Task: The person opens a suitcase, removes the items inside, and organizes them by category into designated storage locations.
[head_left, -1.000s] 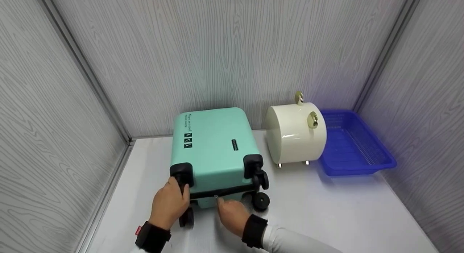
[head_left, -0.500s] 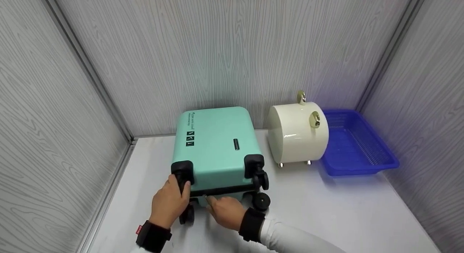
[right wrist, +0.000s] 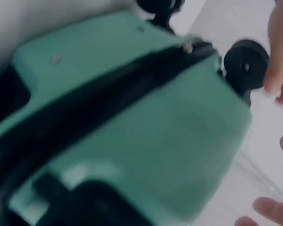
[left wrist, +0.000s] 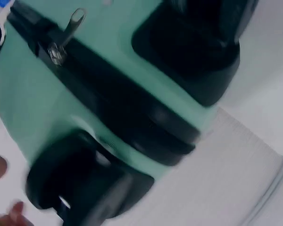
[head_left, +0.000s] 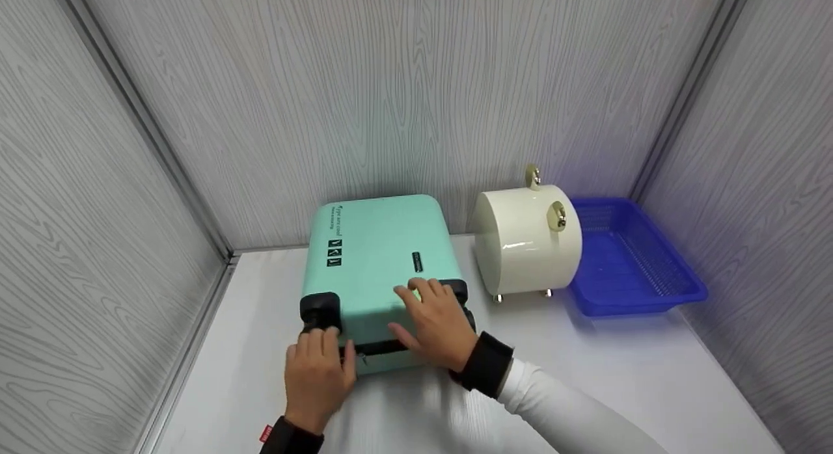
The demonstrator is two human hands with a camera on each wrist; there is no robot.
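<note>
Grey wood-grain walls box in a white table (head_left: 618,376) on three sides, and the mint suitcase (head_left: 377,259) lies flat on it toward the back left, nearly up against the rear wall. Its long axis runs front to back, wheel end toward the person, top end at the wall. From the head view you get the whole layout: the right hand (head_left: 435,324) lies flat on the shell near the front right wheel housing, fingers spread and pretty straight, pressing rather than gripping. The left hand (head_left: 320,374) sits at the front left corner just under the black wheel housing (head_left: 320,309), fingers resting against the case edge, only slightly bent; can't tell if it's pinching anything. The left wrist view gives what the head view can't: a close, blurry look at the black zipper band with the metal zipper pull (left wrist: 66,35) hanging loose, nothing holding it, plus a wheel (left wrist: 80,188) down low. The right wrist view shows the same zipper seam from the other side and a wheel (right wrist: 245,67) sticking out, with fingertips (right wrist: 276,66) beside it. Right of the case sits a cream round box (head_left: 527,242) on little gold feet, close but not touching, then a blue basket (head_left: 677,291) in the right corner. Open table lies in front and to the right.
</note>
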